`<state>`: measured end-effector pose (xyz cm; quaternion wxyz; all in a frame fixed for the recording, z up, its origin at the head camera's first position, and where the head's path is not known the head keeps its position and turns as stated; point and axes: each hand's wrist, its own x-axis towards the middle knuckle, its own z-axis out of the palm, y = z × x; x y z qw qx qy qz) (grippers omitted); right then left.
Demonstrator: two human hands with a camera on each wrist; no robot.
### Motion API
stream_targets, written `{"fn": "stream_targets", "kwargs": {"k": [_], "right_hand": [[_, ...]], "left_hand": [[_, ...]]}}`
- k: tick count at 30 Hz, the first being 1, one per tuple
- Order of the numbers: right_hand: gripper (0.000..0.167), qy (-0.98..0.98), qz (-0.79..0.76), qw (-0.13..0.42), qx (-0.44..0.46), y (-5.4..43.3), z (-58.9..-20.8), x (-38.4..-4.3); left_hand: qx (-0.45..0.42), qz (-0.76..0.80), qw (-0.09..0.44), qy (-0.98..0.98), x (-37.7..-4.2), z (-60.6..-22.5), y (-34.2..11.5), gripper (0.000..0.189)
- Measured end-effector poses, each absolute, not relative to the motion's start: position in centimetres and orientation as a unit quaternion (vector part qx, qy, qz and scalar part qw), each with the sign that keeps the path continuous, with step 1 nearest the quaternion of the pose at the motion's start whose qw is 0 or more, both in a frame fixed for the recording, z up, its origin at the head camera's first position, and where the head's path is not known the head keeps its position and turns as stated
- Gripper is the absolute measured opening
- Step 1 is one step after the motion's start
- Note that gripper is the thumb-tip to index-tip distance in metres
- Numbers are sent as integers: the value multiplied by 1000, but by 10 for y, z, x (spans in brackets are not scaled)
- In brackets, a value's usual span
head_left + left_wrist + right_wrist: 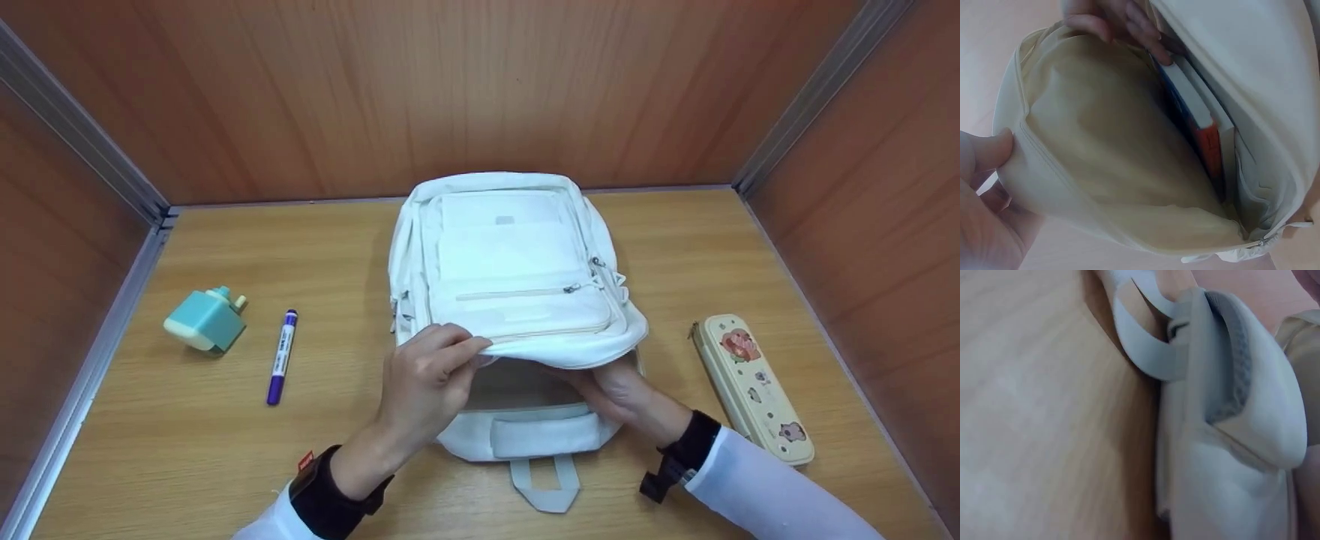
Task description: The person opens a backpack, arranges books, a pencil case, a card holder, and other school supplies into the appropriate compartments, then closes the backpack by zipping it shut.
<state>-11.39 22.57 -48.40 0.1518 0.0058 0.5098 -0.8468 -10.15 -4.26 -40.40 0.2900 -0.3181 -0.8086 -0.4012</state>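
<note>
A white backpack (510, 255) lies on the table with its main compartment unzipped toward me. My left hand (429, 379) pinches the edge of the flap and holds it up. Through the opening my right hand (626, 394) reaches in, its fingers partly hidden under the flap in the head view. In the left wrist view two books stand side by side inside the bag: one with an orange and dark blue cover (1207, 146), the other a pale book (1226, 135). Right fingertips (1163, 56) touch the books' upper end, thumb apart from them.
A pencil case (754, 390) with cartoon animals lies on the right, near my right forearm. On the left are a purple marker (282, 356) and a teal pencil sharpener (206, 321). The bag's top handle (546, 495) points toward me. Wooden panels (465, 97) wall the table in.
</note>
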Motion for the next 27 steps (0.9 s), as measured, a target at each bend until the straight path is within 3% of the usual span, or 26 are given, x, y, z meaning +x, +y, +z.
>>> {"fn": "stream_targets", "kwargs": {"k": [5,10,14,20,21,23,27], "right_hand": [[67,680,-717,145,-43,227,-477,-94],[52,803,-563,109,-162,232,-464,-69],[29,820,-486,-26,-303,237,-453,-56],[12,749,-444,-241,-428,248,-440,-56],[7,750,-429,-263,-429,250,-438,-57],[12,765,-389,-293,-421,256,-435,-61],[28,822,-313,-270,-392,270,-437,-69]], "left_hand": [[-315,-404,284,-811,-99,-408,-41,19],[-317,-401,288,-810,-98,-411,-40,18],[-315,-398,287,-812,-95,-414,-40,19],[-313,-385,275,-824,-90,-420,-40,21],[-315,-380,277,-825,-89,-422,-40,22],[-320,-370,282,-825,-88,-425,-39,22],[-326,-355,285,-828,-84,-431,-39,24]]}}
